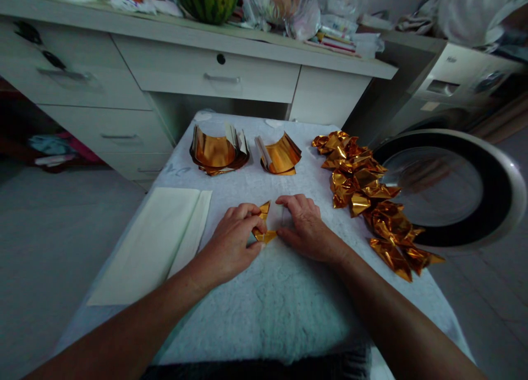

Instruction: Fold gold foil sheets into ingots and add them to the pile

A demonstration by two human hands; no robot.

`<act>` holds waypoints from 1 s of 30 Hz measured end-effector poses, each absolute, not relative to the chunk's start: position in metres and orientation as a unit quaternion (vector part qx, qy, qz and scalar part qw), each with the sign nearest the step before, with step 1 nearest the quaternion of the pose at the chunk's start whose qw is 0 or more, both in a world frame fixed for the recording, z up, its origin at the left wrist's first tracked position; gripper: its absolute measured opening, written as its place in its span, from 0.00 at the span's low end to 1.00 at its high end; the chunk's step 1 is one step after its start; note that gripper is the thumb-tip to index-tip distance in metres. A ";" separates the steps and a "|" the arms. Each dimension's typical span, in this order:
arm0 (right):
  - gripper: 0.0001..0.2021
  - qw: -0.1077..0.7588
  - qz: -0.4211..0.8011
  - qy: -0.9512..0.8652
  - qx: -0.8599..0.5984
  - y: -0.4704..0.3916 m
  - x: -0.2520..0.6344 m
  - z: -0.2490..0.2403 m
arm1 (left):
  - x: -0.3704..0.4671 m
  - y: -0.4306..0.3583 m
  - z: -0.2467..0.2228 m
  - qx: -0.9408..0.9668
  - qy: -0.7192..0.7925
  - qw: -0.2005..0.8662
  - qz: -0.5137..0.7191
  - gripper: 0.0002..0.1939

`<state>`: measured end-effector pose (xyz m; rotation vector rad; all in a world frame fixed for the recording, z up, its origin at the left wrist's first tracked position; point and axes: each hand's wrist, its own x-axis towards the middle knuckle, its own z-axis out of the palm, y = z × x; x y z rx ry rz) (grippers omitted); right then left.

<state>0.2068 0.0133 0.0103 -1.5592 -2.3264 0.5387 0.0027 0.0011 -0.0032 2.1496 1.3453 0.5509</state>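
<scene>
Left hand [236, 238]: fingers closed on gold foil piece [264, 236].
Right hand [306, 226]: thumb and forefinger parted at its pale part.
Piece location: on table [264, 314], between hands.
Right side: crumpled gold bundles [361, 182].

Bare left hand [231, 240] and right hand [307, 226], fingers rounded at the tips; bare forearms [152, 319]; dark clothing [247, 370], streaked paler toward the right.

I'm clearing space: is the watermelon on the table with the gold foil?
No, the watermelon sits on the counter beyond that table.
</scene>
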 end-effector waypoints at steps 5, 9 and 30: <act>0.26 0.170 0.179 -0.804 -0.540 0.019 0.217 0.009 | 0.003 0.000 -0.002 0.793 0.505 0.275 0.203 0.10; 0.19 0.235 0.180 -0.825 -0.481 0.025 0.216 0.006 | 0.004 -0.001 -0.002 0.793 0.502 0.272 0.211 0.10; 0.09 0.213 0.186 -0.804 -0.523 0.030 0.196 0.005 | 0.003 -0.001 -0.008 0.792 0.535 0.165 0.242 0.18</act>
